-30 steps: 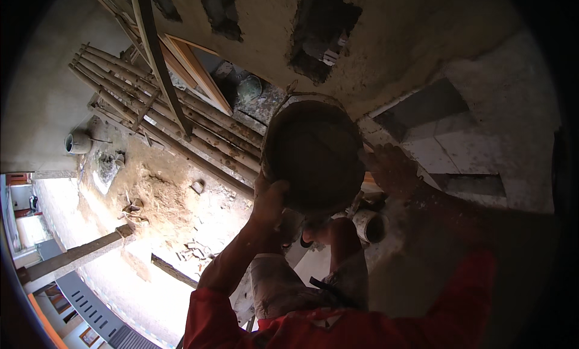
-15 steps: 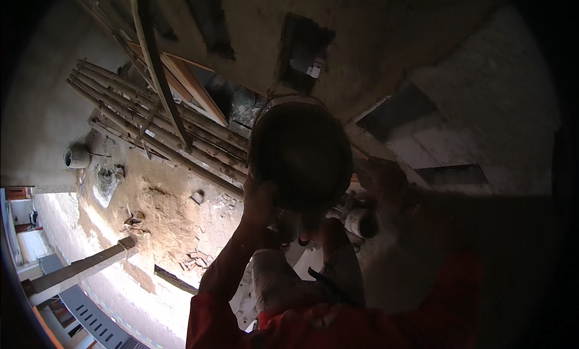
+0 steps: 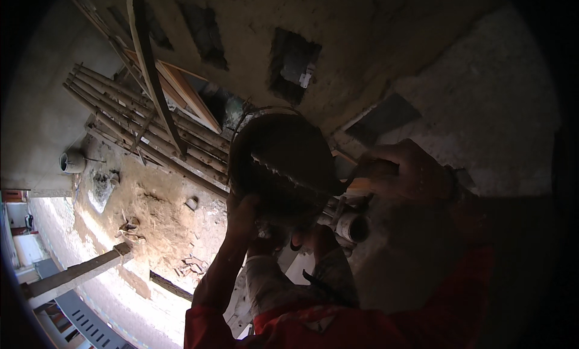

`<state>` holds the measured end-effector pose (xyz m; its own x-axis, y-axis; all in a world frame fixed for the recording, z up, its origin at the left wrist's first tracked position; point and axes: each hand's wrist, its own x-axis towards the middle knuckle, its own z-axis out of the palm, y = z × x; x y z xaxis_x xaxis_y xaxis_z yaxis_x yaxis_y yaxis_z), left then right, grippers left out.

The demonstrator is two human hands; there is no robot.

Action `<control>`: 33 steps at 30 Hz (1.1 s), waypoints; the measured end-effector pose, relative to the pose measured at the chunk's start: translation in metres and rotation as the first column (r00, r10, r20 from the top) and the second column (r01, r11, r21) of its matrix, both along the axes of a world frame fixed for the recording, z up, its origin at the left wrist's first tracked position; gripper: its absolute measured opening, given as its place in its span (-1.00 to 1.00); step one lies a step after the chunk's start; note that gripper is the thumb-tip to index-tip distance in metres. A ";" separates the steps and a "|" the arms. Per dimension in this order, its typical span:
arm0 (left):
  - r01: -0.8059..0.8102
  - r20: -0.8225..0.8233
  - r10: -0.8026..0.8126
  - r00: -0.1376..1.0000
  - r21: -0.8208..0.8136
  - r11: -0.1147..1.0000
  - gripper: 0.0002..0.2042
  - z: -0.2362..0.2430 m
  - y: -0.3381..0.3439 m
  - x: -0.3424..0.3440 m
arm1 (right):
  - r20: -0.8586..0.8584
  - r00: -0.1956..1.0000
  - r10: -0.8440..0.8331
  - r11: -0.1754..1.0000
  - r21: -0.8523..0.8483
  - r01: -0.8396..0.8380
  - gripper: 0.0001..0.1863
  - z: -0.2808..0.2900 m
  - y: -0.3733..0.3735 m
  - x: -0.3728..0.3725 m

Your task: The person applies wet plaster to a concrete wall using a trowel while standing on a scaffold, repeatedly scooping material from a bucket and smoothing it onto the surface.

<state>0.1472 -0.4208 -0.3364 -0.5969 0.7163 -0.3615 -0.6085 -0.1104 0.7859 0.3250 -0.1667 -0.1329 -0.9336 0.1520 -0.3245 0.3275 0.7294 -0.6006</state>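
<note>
I hold a dark round metal pan in front of me, high above the ground. My left hand grips its lower left rim, the bare forearm coming up from a red sleeve. My right hand is closed on the pan's right edge. A jagged line crosses the pan's dark face. Right under the pan are a hand and pale checked cloth; I cannot tell whose they are.
Far below lies sandy ground with rubble. Long wooden poles and a wooden frame lean on a rough plastered wall with holes. A white pipe end sits under the pan. A concrete beam juts out lower left.
The pan has shifted a little to the left and lower in view. Both hands stay on its rim; the right hand shows more plainly now.
</note>
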 end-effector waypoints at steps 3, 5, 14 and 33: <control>-0.062 -0.049 0.061 0.997 -0.009 0.998 -0.66 -0.002 -0.005 0.004 | -0.039 0.971 -0.236 0.948 0.209 0.239 -0.49 -0.008 0.063 -0.001; 0.023 -0.196 -0.029 0.980 -0.034 0.999 -0.61 -0.008 -0.002 0.007 | -0.306 0.880 -0.365 0.760 0.449 0.471 -0.46 0.023 0.101 0.028; 0.058 -0.018 -0.058 0.998 0.037 0.998 -0.41 0.046 0.007 0.016 | -0.064 0.985 -0.159 0.833 0.527 0.168 -0.54 0.063 0.047 0.032; -0.030 -0.063 0.026 0.998 -0.061 0.998 -0.58 0.193 0.036 0.022 | -0.023 0.978 -0.207 0.935 0.291 0.205 -0.59 0.040 0.001 0.043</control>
<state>0.1687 -0.3850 -0.1433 -0.6387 0.6766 -0.3665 -0.5560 -0.0766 0.8276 0.3684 -0.1660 -0.0926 -0.8693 0.4295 -0.2447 0.4931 0.7872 -0.3702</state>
